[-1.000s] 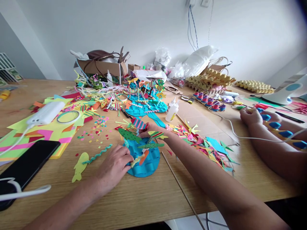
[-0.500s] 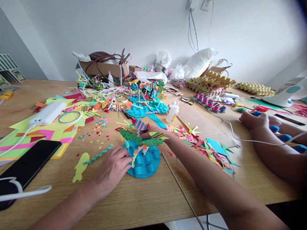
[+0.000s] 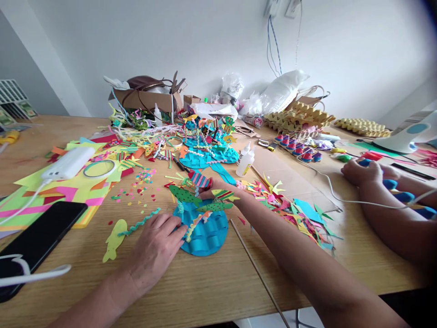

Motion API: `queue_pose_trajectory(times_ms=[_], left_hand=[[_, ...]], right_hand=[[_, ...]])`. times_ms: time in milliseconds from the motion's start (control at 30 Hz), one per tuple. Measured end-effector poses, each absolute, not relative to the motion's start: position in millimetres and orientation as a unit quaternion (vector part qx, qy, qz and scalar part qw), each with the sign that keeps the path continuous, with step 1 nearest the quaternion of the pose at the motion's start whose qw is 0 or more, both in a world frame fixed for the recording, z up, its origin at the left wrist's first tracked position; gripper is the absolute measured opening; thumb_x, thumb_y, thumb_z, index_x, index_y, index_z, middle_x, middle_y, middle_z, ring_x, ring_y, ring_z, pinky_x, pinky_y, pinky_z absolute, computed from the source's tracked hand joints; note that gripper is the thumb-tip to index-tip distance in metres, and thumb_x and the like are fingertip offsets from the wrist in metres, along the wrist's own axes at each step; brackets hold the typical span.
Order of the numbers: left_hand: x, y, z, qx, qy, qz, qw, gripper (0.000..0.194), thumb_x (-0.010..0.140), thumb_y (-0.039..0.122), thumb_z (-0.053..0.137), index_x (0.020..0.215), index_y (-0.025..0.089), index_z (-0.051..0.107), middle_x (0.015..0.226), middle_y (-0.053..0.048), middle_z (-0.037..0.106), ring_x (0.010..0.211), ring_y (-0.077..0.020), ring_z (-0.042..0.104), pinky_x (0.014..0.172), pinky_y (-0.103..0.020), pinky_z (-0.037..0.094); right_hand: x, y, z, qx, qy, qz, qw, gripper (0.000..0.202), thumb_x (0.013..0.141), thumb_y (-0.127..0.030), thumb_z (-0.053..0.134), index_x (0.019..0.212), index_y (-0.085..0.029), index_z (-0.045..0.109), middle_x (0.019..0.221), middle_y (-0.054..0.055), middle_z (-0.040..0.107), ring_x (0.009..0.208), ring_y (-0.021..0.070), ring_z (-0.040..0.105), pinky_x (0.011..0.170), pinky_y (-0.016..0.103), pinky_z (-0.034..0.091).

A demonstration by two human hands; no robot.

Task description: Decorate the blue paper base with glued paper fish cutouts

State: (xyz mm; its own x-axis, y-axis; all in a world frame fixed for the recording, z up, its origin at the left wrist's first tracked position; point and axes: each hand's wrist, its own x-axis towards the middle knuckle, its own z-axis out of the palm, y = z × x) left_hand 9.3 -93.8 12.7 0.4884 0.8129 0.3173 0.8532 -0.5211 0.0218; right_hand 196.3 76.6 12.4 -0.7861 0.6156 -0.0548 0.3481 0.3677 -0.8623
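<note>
A round blue paper base (image 3: 208, 239) with raised curled strips lies on the table. My left hand (image 3: 155, 243) has its fingers closed on the base's left edge. My right hand (image 3: 213, 186) reaches over to the far side, closed at a red-and-blue striped paper fish (image 3: 200, 179) on a short curly stem; its fingertips are partly hidden. Green dotted paper fish (image 3: 184, 194) and a yellow striped fish (image 3: 223, 195) stand above the base, with an orange-and-yellow fuzzy stem (image 3: 193, 227) in front. A yellow paper fish (image 3: 114, 241) with a teal fuzzy stem (image 3: 139, 222) lies left of my left hand.
Behind stands a finished-looking blue piece (image 3: 194, 158) beside white glue bottles (image 3: 245, 164). A thin stick (image 3: 256, 266) lies at right, near paper scraps (image 3: 307, 223). A phone (image 3: 41, 246) and power bank (image 3: 70, 163) are left. Another person's hands (image 3: 363, 173) work at right.
My left hand has shifted slightly left and down along the base's edge. My right hand stays almost still beside the striped fish.
</note>
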Motion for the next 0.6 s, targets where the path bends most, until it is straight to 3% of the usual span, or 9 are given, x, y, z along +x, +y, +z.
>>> queue_pose_trajectory(times_ms=[267, 433, 600], left_hand=[[2, -100, 14, -0.860, -0.473, -0.160, 0.109, 0.016, 0.080, 0.013, 0.051, 0.091, 0.019, 0.062, 0.083, -0.003, 0.064, 0.079, -0.0206, 0.057, 0.072, -0.036, 0.049], [-18, -93, 26, -0.832, -0.485, -0.265, 0.040, 0.023, 0.086, 0.016, 0.037, 0.088, 0.019, 0.060, 0.084, -0.003, 0.064, 0.079, -0.0158, 0.060, 0.071, -0.027, 0.048], [-28, -45, 43, -0.776, -0.557, -0.276, -0.109, 0.020, 0.079, 0.022, 0.043, 0.082, 0.018, 0.063, 0.084, -0.003, 0.066, 0.079, -0.0169, 0.061, 0.072, -0.028, 0.049]], right_hand=[[195, 78, 9, -0.318, -0.804, 0.484, 0.132, 0.023, 0.060, -0.034, 0.067, 0.060, -0.016, 0.052, 0.057, -0.005, 0.046, 0.056, 0.0101, 0.043, 0.053, 0.023, 0.034], [195, 81, 4, -0.335, -0.793, 0.493, 0.127, 0.023, 0.059, -0.033, 0.069, 0.060, -0.016, 0.053, 0.057, -0.005, 0.048, 0.057, 0.0105, 0.044, 0.054, 0.024, 0.036], [196, 86, -4, -0.319, -0.803, 0.487, 0.127, 0.024, 0.060, -0.035, 0.068, 0.061, -0.016, 0.054, 0.058, -0.005, 0.049, 0.056, 0.0105, 0.045, 0.054, 0.024, 0.037]])
